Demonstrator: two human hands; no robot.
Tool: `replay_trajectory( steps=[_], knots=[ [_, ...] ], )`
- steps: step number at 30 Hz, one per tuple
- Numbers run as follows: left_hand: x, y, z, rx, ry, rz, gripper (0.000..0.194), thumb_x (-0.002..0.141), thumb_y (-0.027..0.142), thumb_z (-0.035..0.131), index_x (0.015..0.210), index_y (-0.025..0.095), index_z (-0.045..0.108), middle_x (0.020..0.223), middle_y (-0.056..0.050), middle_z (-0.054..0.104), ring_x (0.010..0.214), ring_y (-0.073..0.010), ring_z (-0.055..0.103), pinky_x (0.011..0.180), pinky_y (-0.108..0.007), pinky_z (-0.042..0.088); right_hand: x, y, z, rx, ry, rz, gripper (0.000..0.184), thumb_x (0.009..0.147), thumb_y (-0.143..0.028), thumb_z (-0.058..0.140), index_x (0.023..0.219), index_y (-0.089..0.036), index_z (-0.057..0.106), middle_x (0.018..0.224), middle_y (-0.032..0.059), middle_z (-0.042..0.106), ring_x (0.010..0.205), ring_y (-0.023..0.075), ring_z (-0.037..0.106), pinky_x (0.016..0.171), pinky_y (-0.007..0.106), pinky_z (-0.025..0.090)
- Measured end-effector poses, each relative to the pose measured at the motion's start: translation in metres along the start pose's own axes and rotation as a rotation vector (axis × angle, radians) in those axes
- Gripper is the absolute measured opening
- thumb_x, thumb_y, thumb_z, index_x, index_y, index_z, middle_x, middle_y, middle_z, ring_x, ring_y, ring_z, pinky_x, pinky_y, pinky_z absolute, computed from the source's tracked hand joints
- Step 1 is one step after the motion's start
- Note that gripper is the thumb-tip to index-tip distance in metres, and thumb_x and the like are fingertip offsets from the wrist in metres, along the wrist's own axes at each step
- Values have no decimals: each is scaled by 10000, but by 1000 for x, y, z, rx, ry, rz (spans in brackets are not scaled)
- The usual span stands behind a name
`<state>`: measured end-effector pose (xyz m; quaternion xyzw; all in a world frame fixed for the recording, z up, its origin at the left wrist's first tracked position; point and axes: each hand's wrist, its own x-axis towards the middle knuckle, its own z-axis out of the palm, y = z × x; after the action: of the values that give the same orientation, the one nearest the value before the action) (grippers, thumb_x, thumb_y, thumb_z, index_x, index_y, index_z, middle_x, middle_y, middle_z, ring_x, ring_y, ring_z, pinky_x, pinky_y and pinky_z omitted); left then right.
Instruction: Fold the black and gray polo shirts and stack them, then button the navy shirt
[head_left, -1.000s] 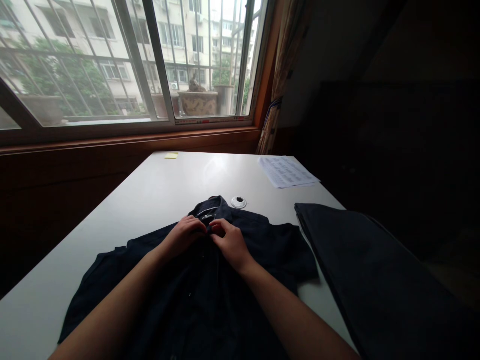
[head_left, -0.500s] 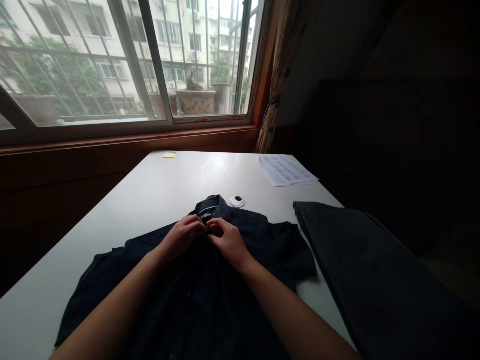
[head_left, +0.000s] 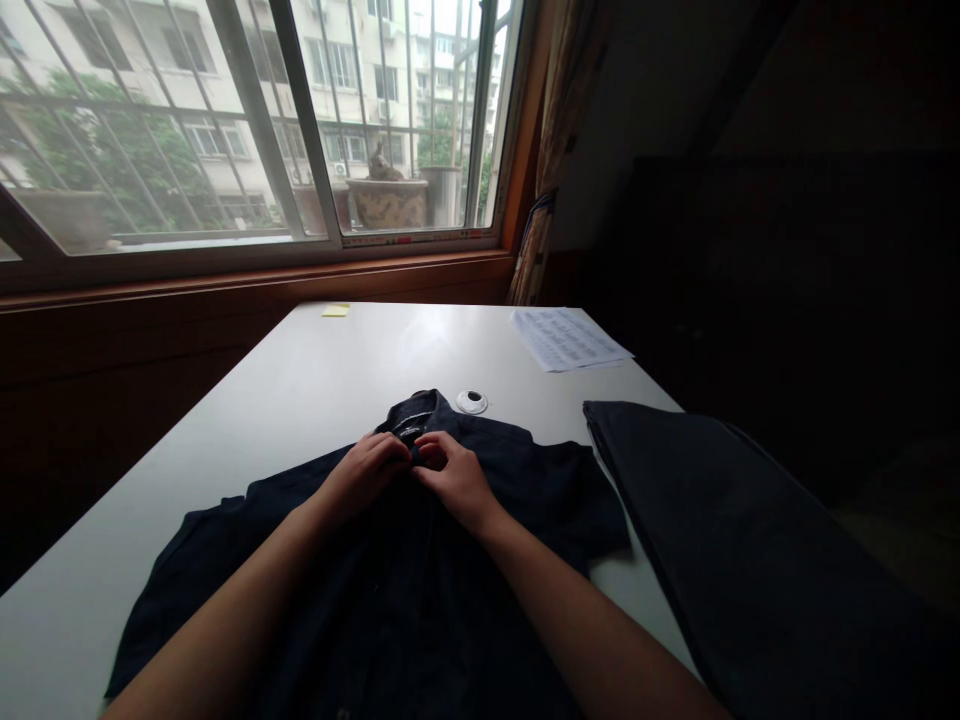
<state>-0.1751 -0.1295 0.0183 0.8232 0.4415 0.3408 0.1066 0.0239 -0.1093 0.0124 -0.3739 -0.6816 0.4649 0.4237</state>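
A dark navy short-sleeved shirt (head_left: 480,590) lies front up on the white table, its collar (head_left: 442,412) toward the window. At the neck opening, just below the collar, my left hand (head_left: 369,468) and my right hand (head_left: 454,478) meet, fingertips almost touching. Both hands are closed in a pinch on the shirt's front edges. Whether a button is between the fingertips cannot be made out. A label shows inside the collar.
Dark folded cloth (head_left: 720,520) lies along the table's right side. Behind the collar is a white cable-hole ring (head_left: 472,402). Printed sheets (head_left: 566,338) and a yellow sticky note (head_left: 336,310) lie at the far edge of the table (head_left: 247,400), below a barred window.
Both hands stay at the collar with hardly any movement of the fingers. The whole view has shifted very slightly.
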Motion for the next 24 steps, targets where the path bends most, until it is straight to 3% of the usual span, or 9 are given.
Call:
replay_trajectory(
  steps=[13, 24],
  knots=[
    [-2, -1, 0, -41, 3, -138, 48, 885, 256, 663, 911, 216, 666, 869, -18, 733, 801, -184, 688, 730, -287, 534, 1, 0, -1, 49, 24, 45, 309, 721, -196, 737, 1020, -224, 664, 939, 23, 715, 866, 186, 689, 832, 334, 555],
    [-4, -3, 2, 9, 37, -157, 77, 862, 255, 691, 903, 210, 645, 848, -21, 720, 776, -192, 693, 705, -301, 540, 0, -2, -1, 8, 26, 16, 294, 748, -302, 783, 1004, -218, 665, 949, 27, 713, 879, 190, 686, 828, 325, 540]
  ],
)
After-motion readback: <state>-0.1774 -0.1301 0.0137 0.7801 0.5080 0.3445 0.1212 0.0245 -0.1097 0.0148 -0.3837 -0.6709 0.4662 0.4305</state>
